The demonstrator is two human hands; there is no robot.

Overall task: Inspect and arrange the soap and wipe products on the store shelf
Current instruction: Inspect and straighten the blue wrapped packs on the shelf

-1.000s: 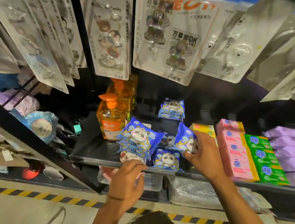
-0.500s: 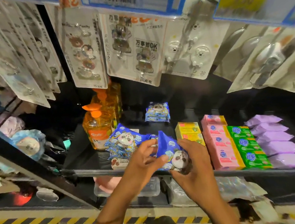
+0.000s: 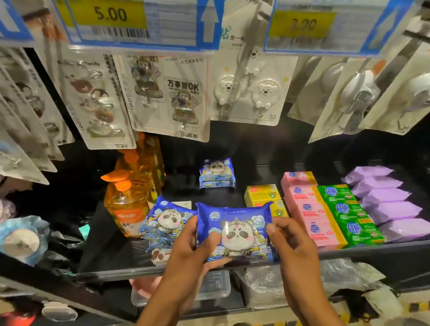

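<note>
bare shelf [image 3: 105, 246] left, bottles [image 3: 126, 209] beside

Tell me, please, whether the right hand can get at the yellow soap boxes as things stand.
Probably yes: the yellow soap boxes lie just beyond the right hand with nothing between, though its fingers pinch the panda wipe pack, shared with the left hand.

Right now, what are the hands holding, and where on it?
One blue panda wipe pack: the left hand grips its left edge, the right hand pinches its right edge.
</note>
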